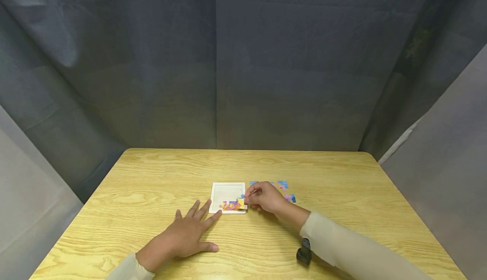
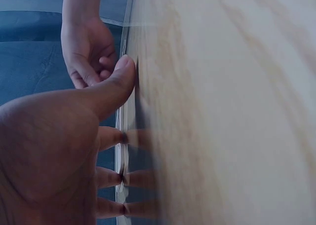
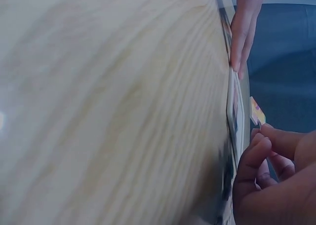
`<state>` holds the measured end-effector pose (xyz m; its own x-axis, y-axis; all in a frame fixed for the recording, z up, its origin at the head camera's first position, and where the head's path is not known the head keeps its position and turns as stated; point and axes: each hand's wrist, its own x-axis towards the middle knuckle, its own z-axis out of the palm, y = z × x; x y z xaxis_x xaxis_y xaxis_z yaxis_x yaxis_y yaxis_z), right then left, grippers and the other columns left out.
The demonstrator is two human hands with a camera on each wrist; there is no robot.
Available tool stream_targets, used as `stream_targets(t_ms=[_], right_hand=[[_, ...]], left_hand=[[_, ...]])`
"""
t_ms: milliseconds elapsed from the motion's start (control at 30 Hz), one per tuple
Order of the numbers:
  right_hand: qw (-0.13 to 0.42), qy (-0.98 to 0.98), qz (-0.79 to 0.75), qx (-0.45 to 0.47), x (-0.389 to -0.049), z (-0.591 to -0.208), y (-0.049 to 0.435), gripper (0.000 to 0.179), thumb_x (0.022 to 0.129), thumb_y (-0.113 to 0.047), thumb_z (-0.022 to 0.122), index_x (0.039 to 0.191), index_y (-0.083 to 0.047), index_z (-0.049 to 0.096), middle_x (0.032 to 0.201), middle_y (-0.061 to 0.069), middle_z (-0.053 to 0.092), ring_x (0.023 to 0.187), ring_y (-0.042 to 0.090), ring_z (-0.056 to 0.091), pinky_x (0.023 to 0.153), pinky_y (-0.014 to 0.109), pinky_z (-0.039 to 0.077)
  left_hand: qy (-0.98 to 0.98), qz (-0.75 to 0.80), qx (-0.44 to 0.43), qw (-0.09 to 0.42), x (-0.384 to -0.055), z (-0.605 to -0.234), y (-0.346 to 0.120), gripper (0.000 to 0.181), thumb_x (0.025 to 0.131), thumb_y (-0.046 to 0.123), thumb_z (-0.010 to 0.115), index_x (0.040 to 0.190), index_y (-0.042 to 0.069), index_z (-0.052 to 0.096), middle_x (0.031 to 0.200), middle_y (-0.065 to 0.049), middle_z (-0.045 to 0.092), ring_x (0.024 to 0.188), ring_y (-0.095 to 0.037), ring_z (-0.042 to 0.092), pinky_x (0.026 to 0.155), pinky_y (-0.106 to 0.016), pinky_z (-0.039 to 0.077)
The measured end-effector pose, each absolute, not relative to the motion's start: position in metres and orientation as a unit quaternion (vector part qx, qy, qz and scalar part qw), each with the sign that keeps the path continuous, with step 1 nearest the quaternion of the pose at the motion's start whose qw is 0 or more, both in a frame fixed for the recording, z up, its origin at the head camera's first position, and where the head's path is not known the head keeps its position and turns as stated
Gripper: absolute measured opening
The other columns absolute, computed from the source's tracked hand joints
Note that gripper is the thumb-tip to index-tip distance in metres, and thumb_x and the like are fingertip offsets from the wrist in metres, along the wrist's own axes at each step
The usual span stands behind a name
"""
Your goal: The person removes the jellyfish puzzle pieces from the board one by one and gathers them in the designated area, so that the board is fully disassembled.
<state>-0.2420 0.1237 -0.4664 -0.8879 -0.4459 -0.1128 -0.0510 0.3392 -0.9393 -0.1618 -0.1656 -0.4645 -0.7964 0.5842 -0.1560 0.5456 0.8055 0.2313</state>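
A white puzzle tray (image 1: 224,192) lies on the table, with joined pink, yellow and blue puzzle pieces (image 1: 228,206) along its lower edge. My right hand (image 1: 266,196) pinches a yellow puzzle piece (image 3: 256,110) between thumb and fingertip, held just above the tray's lower right corner. My left hand (image 1: 189,231) rests on the table with fingers spread; its fingertips touch the tray's left and lower edges. In the left wrist view the left thumb (image 2: 121,77) extends toward the table. Part of the tray's right edge is hidden behind the right hand.
Several loose blue and pink puzzle pieces (image 1: 283,185) lie right of the tray, some partly hidden by the right hand. The wooden table (image 1: 171,174) ends at a dark grey curtain (image 1: 266,81). A black wrist device (image 1: 304,252) hangs under the right sleeve.
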Motion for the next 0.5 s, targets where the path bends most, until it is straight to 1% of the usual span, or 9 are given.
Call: stream_targets(t_ms=[267, 500], right_hand=[[0.173, 0.799, -0.556, -0.151, -0.232, -0.47, 0.141, 0.012, 0.096, -0.005, 0.071, 0.1, 0.006, 0.068, 0.089, 0.017, 0.071, 0.066, 0.015, 0.054, 0.056, 0.02, 0.046], [0.164, 0.805, -0.551, -0.149, -0.225, -0.473, 0.153, 0.011, 0.096, -0.004, 0.071, 0.1, 0.006, 0.068, 0.085, 0.017, 0.07, 0.063, 0.016, 0.053, 0.056, 0.021, 0.045]], left_hand=[[0.943, 0.091, 0.3, 0.109, -0.161, -0.463, -0.165, 0.095, 0.089, 0.075, 0.054, 0.164, 0.024, 0.028, 0.171, -0.021, 0.012, 0.151, -0.057, 0.016, 0.095, -0.09, 0.026], [0.943, 0.09, 0.303, 0.107, -0.162, -0.464, -0.166, 0.095, 0.089, 0.075, 0.053, 0.164, 0.024, 0.028, 0.171, -0.021, 0.012, 0.151, -0.057, 0.017, 0.094, -0.09, 0.026]])
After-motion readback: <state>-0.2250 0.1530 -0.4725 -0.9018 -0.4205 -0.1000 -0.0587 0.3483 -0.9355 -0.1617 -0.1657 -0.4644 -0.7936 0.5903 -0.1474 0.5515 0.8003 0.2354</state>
